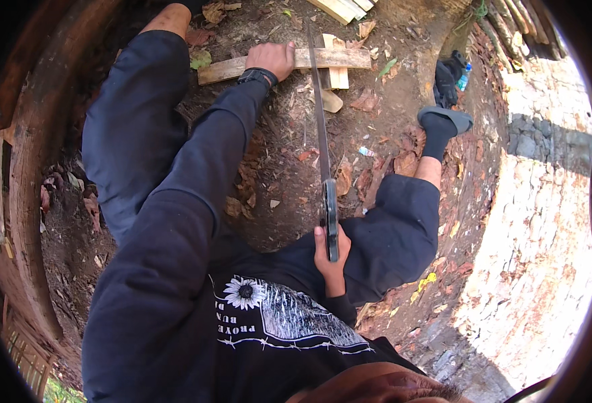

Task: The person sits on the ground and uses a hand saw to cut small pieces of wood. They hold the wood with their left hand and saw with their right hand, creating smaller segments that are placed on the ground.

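A narrow wooden slat [225,70] lies crosswise near the top of the view, over a shorter pale piece of wood [337,75]. My left hand [272,59] is wrapped over the slat and presses it down, just left of the saw. The handle of a handsaw [330,208] is gripped in my right hand [333,262], close to my body. Its long thin blade [321,127] points away from me and crosses the slat between my left hand and the pale piece. Whether the teeth have cut in, I cannot tell.
I sit on bare earth between my spread legs, among dry leaves and wood chips. More pale planks [341,8] lie at the far edge. A log [30,168] runs along the left. On the right are a dark bundle [447,79], a bottle [464,78] and a sunlit pale surface [531,221].
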Motion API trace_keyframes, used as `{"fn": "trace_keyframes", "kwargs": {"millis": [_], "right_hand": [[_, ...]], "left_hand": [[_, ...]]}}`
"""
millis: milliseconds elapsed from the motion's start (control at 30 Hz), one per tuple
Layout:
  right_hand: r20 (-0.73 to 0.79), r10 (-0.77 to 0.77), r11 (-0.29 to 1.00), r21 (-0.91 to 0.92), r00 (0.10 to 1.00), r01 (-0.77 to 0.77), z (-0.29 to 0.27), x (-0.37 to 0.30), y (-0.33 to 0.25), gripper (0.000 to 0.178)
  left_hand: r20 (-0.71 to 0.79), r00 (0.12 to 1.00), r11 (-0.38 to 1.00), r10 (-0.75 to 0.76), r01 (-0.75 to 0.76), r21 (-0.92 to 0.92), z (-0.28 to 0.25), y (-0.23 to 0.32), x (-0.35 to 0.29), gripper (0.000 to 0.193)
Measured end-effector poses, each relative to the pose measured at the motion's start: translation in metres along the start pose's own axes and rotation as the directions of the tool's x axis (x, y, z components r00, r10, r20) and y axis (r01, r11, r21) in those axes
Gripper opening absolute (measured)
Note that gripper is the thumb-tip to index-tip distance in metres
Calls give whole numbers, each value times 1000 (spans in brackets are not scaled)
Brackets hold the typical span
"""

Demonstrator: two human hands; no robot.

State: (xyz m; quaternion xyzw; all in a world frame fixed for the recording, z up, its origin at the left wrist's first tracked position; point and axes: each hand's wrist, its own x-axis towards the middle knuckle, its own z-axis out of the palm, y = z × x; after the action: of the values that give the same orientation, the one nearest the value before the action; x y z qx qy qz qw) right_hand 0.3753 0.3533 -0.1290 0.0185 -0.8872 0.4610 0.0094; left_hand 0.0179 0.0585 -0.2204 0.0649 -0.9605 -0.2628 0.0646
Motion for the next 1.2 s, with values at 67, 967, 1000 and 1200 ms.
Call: {"fn": "trace_keyframes", "kwargs": {"millis": [67, 967, 1000, 1200], "right_hand": [[22, 38, 999, -31, 999, -38, -15, -17, -13, 26], [-10, -80, 984, 156, 997, 81, 65, 143, 3, 29], [-18, -96, 971, 218, 995, 98, 75, 167, 1, 29], [-26, -52, 987, 151, 998, 56, 63, 126, -8, 30]], "left_hand": [[34, 999, 1000, -16, 16, 5, -1, 2, -1, 64], [-2, 1000, 999, 26, -26, -29, -5, -2, -2, 58], [5, 1000, 1000, 24, -24, -17, -5, -1, 2, 58], [56, 998, 999, -32, 30, 45, -7, 3, 2, 60]]}}
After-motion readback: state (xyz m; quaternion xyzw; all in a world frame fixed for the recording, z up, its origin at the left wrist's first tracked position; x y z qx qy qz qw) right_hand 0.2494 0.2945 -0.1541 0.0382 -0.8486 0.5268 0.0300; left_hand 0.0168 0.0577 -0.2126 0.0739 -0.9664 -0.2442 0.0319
